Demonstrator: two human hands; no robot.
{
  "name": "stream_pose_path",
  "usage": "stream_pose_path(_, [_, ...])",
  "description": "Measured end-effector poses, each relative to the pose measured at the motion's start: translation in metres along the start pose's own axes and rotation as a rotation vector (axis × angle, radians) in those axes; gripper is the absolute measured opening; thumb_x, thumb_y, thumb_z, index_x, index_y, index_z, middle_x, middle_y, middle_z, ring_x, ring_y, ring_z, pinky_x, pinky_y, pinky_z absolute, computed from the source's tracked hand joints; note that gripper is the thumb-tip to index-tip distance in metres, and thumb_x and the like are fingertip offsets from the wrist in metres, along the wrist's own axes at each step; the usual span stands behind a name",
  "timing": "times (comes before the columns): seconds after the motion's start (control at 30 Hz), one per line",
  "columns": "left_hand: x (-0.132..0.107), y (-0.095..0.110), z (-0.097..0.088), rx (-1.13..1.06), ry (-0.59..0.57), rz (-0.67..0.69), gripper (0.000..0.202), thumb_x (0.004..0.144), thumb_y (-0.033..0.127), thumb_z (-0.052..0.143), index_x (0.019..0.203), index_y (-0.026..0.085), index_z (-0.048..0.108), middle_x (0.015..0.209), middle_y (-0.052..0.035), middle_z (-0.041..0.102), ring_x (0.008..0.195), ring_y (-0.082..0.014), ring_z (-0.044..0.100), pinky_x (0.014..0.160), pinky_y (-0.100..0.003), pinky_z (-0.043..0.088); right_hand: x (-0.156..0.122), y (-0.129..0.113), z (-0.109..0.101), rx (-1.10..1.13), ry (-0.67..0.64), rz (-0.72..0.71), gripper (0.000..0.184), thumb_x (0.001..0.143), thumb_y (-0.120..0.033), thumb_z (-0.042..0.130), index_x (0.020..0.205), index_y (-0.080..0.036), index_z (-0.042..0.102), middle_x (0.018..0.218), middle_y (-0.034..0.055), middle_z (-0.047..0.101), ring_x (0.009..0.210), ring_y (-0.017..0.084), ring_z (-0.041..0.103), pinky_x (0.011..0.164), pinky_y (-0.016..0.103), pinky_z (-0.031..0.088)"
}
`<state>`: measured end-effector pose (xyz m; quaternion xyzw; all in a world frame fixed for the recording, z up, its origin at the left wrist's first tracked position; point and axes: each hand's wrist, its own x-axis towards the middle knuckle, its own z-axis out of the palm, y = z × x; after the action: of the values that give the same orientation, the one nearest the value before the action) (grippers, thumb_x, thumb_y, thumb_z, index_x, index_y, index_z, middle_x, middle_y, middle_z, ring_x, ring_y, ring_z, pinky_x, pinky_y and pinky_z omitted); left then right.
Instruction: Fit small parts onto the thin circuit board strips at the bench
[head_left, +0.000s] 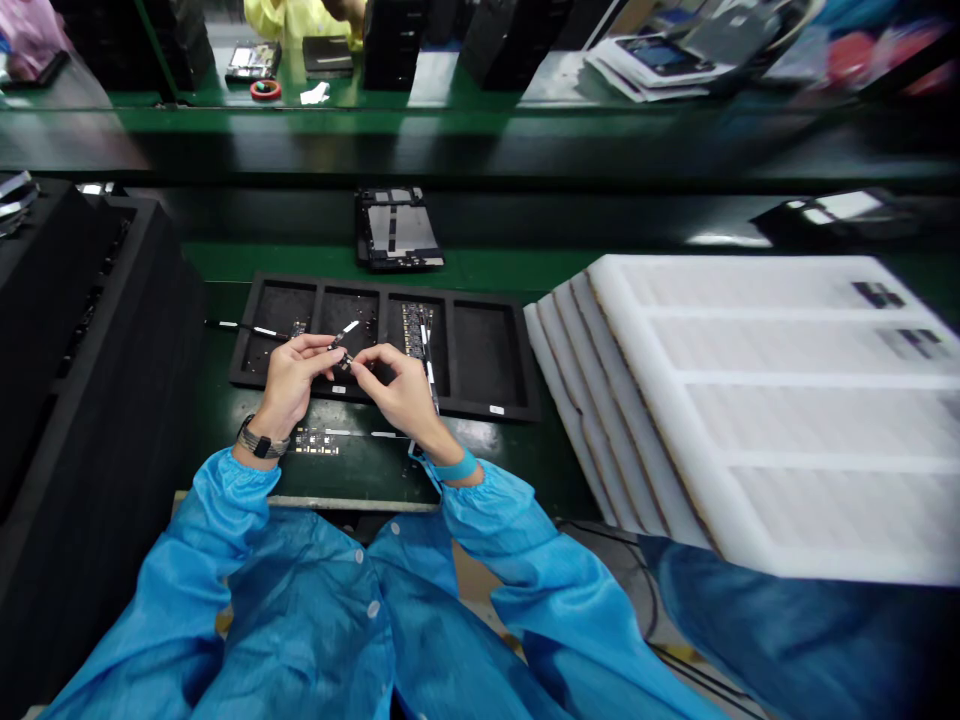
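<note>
My left hand [294, 374] and my right hand [397, 385] meet over the near edge of a black tray with several compartments [480, 350]. Between their pinched fingertips they hold a small dark part with a pale strip sticking up [344, 342]. Both hands are closed on it. A narrow circuit board [416, 328] lies in the tray's third compartment. Another thin board strip [319, 440] lies on the green mat just below my hands. I wear blue sleeves, a watch on the left wrist and a blue band on the right.
A stack of white foam trays [750, 400] fills the right side. Tall black trays [67, 330] stand on the left. An opened tablet-like device [397, 228] lies beyond the tray. Another person in yellow [300, 15] sits across the far bench.
</note>
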<state>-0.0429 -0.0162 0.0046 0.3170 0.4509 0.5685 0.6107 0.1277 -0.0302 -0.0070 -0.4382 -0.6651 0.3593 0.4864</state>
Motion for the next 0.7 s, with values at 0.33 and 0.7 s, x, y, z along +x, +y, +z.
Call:
stream_pose_path(0.33, [-0.0014,-0.0004,-0.0017,0.066,-0.039,0.007,0.042,0.056,0.026,0.098,0.089,0.013,0.075,0.070,-0.0014,0.073,0.059,-0.0113,0.064,0.061,-0.025,0.052,0.0019,0.0047,-0.0024,0.077,-0.048,0.102,0.017,0.094,-0.038,0.072,0.088,-0.022,0.075,0.089,0.0041,0.078,0.084,0.021,0.069,0.083,0.037,0.055])
stream_pose_path(0.7, [-0.0004,-0.0058,0.0010,0.007,-0.042,-0.049,0.045,0.052,0.027,0.100,0.085,0.014,0.072,0.073,-0.0020,0.074,0.063,-0.0128,0.067,0.064,-0.027,0.055,0.0042,0.0089,-0.0040,0.223,-0.094,0.194,0.038,0.088,-0.058,0.079,0.090,-0.021,0.076,0.090,0.0062,0.079,0.084,0.022,0.069,0.083,0.038,0.055])
